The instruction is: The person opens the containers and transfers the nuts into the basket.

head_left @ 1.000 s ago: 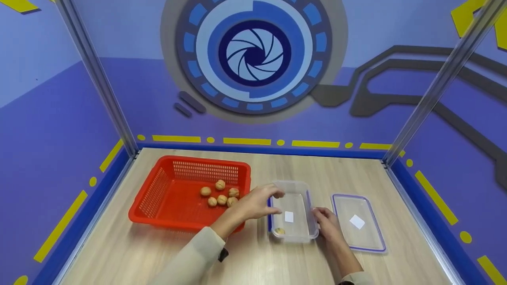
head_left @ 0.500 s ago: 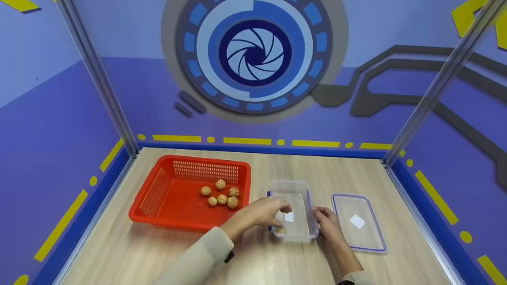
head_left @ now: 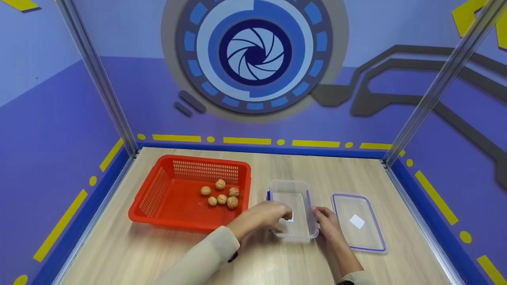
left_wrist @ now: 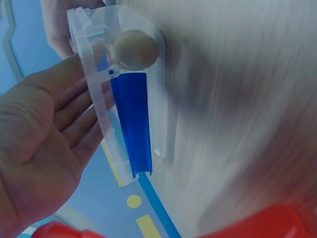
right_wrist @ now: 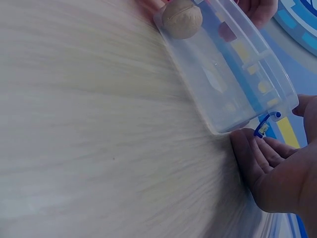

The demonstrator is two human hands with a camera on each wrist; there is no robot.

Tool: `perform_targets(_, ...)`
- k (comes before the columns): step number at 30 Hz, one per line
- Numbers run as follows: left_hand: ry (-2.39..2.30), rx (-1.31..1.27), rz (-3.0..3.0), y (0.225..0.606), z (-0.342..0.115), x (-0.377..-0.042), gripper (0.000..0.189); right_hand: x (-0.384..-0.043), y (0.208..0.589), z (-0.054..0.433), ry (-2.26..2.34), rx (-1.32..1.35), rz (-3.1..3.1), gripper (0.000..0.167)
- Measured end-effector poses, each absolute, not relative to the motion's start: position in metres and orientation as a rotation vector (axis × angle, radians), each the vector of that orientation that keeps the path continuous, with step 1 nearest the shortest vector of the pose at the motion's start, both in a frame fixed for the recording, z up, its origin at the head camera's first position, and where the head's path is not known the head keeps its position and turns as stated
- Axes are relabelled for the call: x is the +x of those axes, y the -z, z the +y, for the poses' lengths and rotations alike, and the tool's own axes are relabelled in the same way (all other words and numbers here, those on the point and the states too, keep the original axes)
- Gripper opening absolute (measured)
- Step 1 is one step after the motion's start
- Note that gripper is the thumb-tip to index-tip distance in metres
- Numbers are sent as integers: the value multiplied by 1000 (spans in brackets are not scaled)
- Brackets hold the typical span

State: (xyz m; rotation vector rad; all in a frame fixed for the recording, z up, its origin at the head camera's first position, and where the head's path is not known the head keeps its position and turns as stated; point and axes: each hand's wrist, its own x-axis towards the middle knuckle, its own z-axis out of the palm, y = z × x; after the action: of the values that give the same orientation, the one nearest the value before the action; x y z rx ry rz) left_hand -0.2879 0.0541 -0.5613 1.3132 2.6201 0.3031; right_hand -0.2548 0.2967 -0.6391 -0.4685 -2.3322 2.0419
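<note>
A clear plastic food container (head_left: 300,206) with blue clips sits on the table. A walnut (left_wrist: 134,49) lies in its near left corner; in the head view my left hand covers it. My left hand (head_left: 264,217) reaches over the container's left wall, fingers bent loosely downward inside. The thumb is close by the walnut. In the right wrist view the walnut (right_wrist: 182,19) shows through the wall, at floor level. My right hand (head_left: 328,223) holds the container's right side, thumb at the rim and fingers against the wall near a blue clip (right_wrist: 267,124).
A red plastic basket (head_left: 158,215) stands at the left with several walnuts (head_left: 222,199) in its right part. To the right lies the container's lid (head_left: 368,213) with a purple-blue seal and a white label. Patterned panels (head_left: 257,126) wall in the table.
My left hand has moved right and down into the container, toward the near left corner, and now covers the walnut there. My right hand stays in place on the container.
</note>
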Motion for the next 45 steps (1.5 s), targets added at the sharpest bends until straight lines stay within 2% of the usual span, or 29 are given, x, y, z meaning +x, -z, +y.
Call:
perform_targets(12, -212, 1343, 2643, 575, 58, -290, 20, -251, 639, 293, -2101, -457, -2309, 43)
perform_targets(19, -96, 1347, 2708, 577, 60, -286, 14, -252, 640, 292, -2063, -464, -2309, 38)
perform_targets(25, -51, 1330, 2729, 579, 61, -285, 8, -253, 641, 290, -2047, -442, -2313, 40)
perform_targets(32, -186, 1307, 2687, 579, 59, -288, 13, -255, 642, 291, -2043, -442, -2322, 40)
perform_targets(45, -781, 1333, 2548, 557, 56, -296, 23, -255, 639, 295, -2064, -457, -2307, 45)
